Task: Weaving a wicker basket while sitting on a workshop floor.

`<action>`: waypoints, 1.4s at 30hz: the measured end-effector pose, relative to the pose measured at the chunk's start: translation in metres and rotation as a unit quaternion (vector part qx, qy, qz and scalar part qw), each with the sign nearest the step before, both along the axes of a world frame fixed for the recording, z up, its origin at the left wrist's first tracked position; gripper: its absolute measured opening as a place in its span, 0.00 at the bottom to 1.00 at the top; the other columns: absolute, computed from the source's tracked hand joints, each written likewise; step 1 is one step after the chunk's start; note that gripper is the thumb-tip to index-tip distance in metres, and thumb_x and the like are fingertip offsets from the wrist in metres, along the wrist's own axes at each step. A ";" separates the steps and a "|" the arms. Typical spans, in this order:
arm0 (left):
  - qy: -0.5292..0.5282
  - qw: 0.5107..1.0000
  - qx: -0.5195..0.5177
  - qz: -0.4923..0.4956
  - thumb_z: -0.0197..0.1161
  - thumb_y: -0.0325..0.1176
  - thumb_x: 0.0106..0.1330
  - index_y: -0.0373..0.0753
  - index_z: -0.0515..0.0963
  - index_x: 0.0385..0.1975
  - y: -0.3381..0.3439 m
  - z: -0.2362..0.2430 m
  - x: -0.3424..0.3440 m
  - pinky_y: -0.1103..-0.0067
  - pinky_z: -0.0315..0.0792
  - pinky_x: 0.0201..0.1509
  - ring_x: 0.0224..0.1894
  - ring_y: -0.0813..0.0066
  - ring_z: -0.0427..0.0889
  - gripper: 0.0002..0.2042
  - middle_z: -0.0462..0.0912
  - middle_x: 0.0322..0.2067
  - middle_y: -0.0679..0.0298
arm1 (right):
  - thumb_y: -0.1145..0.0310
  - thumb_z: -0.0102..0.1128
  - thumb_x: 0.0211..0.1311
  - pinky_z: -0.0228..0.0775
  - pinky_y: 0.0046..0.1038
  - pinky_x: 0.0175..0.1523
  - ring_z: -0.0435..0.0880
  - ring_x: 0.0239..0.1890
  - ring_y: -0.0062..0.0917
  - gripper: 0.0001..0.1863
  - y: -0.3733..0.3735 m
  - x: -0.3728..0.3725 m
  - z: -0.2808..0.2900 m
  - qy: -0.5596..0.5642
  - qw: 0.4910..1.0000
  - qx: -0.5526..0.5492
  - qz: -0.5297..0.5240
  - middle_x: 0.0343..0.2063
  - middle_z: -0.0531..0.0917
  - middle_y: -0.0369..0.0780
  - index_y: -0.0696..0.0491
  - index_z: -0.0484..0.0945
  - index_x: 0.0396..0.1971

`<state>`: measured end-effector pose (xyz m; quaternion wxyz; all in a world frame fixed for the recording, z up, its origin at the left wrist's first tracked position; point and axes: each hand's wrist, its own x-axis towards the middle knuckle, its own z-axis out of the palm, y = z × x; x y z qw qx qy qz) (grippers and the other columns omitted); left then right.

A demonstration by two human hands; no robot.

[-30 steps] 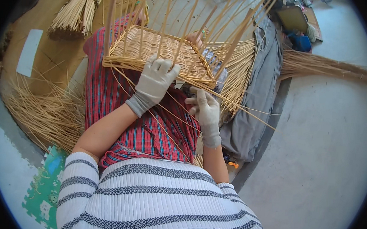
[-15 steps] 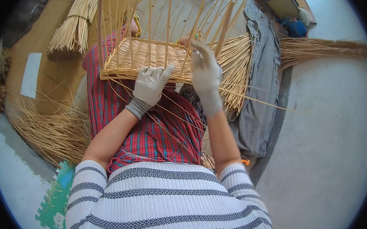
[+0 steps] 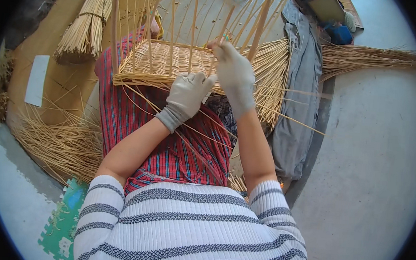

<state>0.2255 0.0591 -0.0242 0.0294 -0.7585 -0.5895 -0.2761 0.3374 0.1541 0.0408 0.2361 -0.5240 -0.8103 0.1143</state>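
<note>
A half-woven wicker basket (image 3: 160, 59) rests across my lap, its tight weave forming the base, with tall rods standing up around its sides. On the near rim, right of the middle, my left hand (image 3: 186, 95) in a pale glove grips the basket with curled fingers. Beside it, my right hand (image 3: 237, 77), gloved too and slightly blurred, is raised at the right end with its fingers closed at an upright wicker rod (image 3: 227, 24). Thin loose weavers (image 3: 289, 118) trail from the rim to the right and down over my red striped cloth (image 3: 168, 151).
A tied bundle of canes (image 3: 88, 29) lies at the far left, and loose canes (image 3: 62, 142) spread at the near left. More canes (image 3: 271, 72) lie right of the basket, beside grey cloth (image 3: 293, 130). Long brown stalks (image 3: 364, 61) stretch across the floor at right.
My left hand has slid right along the near rim. My right hand has gone from spread fingers to closed ones at the rods. The loose weaver ends at right have shifted.
</note>
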 end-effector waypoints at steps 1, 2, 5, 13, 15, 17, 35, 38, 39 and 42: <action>0.001 0.996 -0.085 -0.015 0.62 0.31 0.56 0.49 0.74 0.56 0.003 0.001 0.004 0.63 0.66 0.58 0.49 0.64 0.77 0.24 0.76 0.44 0.64 | 0.59 0.56 0.67 0.77 0.40 0.39 0.85 0.35 0.44 0.10 0.019 -0.019 -0.008 -0.009 1.000 -0.010 -0.001 0.29 0.85 0.47 0.48 0.82 0.37; 0.002 0.985 -0.167 -0.031 0.62 0.31 0.55 0.47 0.75 0.54 0.008 0.002 0.008 0.64 0.68 0.54 0.47 0.64 0.77 0.23 0.77 0.43 0.63 | 0.59 0.55 0.67 0.77 0.42 0.38 0.85 0.34 0.46 0.10 0.038 -0.028 -0.022 -0.040 0.999 -0.007 0.011 0.27 0.85 0.48 0.49 0.81 0.37; 0.014 0.992 -0.127 -0.008 0.62 0.31 0.53 0.45 0.78 0.46 0.009 -0.012 0.014 0.66 0.68 0.49 0.47 0.64 0.77 0.17 0.77 0.42 0.62 | 0.60 0.54 0.67 0.76 0.43 0.37 0.84 0.32 0.48 0.11 0.047 -0.039 -0.044 -0.085 0.996 -0.020 -0.005 0.25 0.84 0.50 0.52 0.79 0.35; -0.010 0.999 0.029 -0.018 0.63 0.39 0.58 0.47 0.78 0.42 0.005 -0.015 0.000 0.68 0.72 0.40 0.30 0.65 0.80 0.13 0.78 0.28 0.65 | 0.70 0.54 0.69 0.76 0.31 0.30 0.85 0.23 0.30 0.08 -0.058 0.008 0.008 0.275 0.947 -0.169 -0.010 0.20 0.82 0.43 0.58 0.76 0.42; -0.063 0.997 0.031 -0.011 0.63 0.39 0.58 0.47 0.77 0.43 0.009 -0.017 0.000 0.68 0.72 0.38 0.29 0.65 0.80 0.13 0.78 0.28 0.65 | 0.72 0.54 0.70 0.76 0.28 0.29 0.84 0.22 0.25 0.09 -0.077 0.036 0.004 0.249 0.944 -0.215 0.003 0.21 0.82 0.41 0.58 0.75 0.46; -0.121 0.992 0.030 -0.014 0.64 0.40 0.58 0.48 0.76 0.44 0.007 -0.013 0.003 0.68 0.72 0.37 0.28 0.65 0.80 0.14 0.78 0.27 0.66 | 0.74 0.52 0.71 0.78 0.26 0.32 0.84 0.27 0.20 0.11 -0.088 0.055 -0.002 0.328 0.803 -0.491 -0.076 0.29 0.83 0.40 0.55 0.73 0.50; -0.020 1.000 0.010 -0.014 0.60 0.33 0.59 0.47 0.75 0.58 0.002 -0.008 0.014 0.60 0.68 0.58 0.47 0.64 0.77 0.23 0.77 0.41 0.64 | 0.77 0.66 0.56 0.67 0.34 0.62 0.76 0.56 0.35 0.20 -0.041 0.110 -0.011 0.143 0.990 0.019 -0.005 0.49 0.80 0.40 0.50 0.81 0.50; 0.005 0.988 0.152 0.036 0.58 0.31 0.59 0.48 0.75 0.58 0.000 0.006 0.017 0.62 0.67 0.58 0.45 0.66 0.77 0.23 0.76 0.42 0.67 | 0.69 0.68 0.57 0.68 0.35 0.61 0.81 0.50 0.32 0.16 -0.023 0.088 0.027 0.009 0.993 0.090 0.080 0.43 0.84 0.37 0.50 0.83 0.47; 0.021 0.990 0.136 0.004 0.58 0.31 0.59 0.49 0.75 0.58 0.006 0.011 0.025 0.62 0.67 0.57 0.44 0.67 0.77 0.23 0.75 0.41 0.67 | 0.64 0.68 0.57 0.69 0.35 0.60 0.84 0.46 0.30 0.16 -0.005 0.080 0.042 -0.123 0.942 0.269 0.156 0.41 0.85 0.37 0.50 0.84 0.46; 0.051 0.998 0.038 -0.020 0.57 0.31 0.59 0.48 0.75 0.54 0.018 0.007 0.041 0.65 0.69 0.54 0.41 0.70 0.77 0.20 0.73 0.35 0.67 | 0.52 0.65 0.59 0.69 0.35 0.60 0.86 0.39 0.30 0.21 0.062 0.068 0.035 -0.213 0.885 0.183 0.372 0.38 0.86 0.36 0.51 0.83 0.46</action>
